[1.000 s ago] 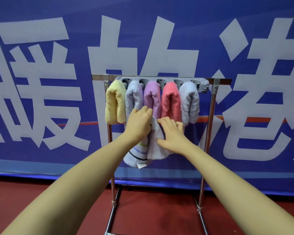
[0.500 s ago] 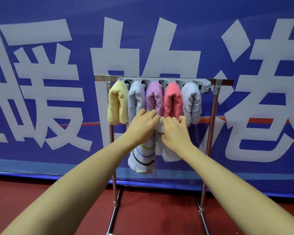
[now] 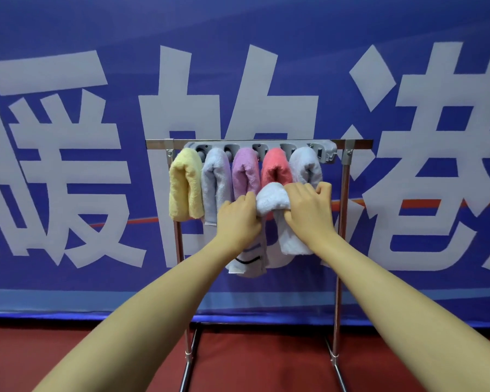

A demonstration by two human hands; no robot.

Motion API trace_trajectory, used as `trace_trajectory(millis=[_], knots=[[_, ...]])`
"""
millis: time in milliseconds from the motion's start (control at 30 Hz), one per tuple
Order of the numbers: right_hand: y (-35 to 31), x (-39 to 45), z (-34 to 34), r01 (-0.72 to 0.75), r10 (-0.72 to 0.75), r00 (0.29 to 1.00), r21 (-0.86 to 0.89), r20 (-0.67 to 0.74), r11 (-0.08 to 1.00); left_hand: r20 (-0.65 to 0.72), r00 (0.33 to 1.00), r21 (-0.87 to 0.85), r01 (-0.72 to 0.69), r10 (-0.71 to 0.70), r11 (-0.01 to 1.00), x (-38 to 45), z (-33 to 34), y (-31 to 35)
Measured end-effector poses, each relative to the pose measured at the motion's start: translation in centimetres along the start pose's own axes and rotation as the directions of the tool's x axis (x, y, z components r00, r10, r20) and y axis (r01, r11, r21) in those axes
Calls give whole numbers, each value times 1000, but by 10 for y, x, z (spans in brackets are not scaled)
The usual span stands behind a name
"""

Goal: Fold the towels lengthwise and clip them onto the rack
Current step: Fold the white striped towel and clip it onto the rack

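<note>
Room: your folded white terry towel [image 3: 272, 200] sits at centre, in front of the pink towel [image 3: 275, 170]; the grey clip bar's [image 3: 327, 150] free end shows at 2 o'clock, by the steel rack's [image 3: 345, 193] right post.
Grip: left hand [image 3: 238, 219] and right hand [image 3: 309, 210] both curl around the towel's fold, pinching it.
Hidden: your fingertips are buried in cloth; its striped tail [image 3: 248, 260] hangs at 6 o'clock.
Change: you've lifted and shifted it rightward since a second ago.

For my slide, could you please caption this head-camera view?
Both hands, left hand and right hand, hold a folded white terry towel before a steel rack of five clipped towels.
</note>
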State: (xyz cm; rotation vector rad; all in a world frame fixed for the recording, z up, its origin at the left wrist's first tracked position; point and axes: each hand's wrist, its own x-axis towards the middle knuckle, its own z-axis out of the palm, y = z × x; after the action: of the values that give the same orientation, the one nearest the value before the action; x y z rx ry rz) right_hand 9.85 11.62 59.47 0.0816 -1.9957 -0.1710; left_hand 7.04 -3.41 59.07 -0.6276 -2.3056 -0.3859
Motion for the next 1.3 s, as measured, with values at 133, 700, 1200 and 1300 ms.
trace_trajectory(millis=[133,700,1200,1300], knots=[[29,8,-10,-92,93,995,-53,29,994,-17,1000,-68,-19,18,997,25,-9,27],[156,54,5,-233,228,969,-50,-92,971,-8,999,-225,29,-31,974,139,-3,150],[204,79,99,-178,162,978,-116,-134,977,-27,999,-35,39,-40,999,213,69,150],[202,63,112,-224,221,973,-42,-70,974,1,1000,24,6,-6,1000,209,84,149]])
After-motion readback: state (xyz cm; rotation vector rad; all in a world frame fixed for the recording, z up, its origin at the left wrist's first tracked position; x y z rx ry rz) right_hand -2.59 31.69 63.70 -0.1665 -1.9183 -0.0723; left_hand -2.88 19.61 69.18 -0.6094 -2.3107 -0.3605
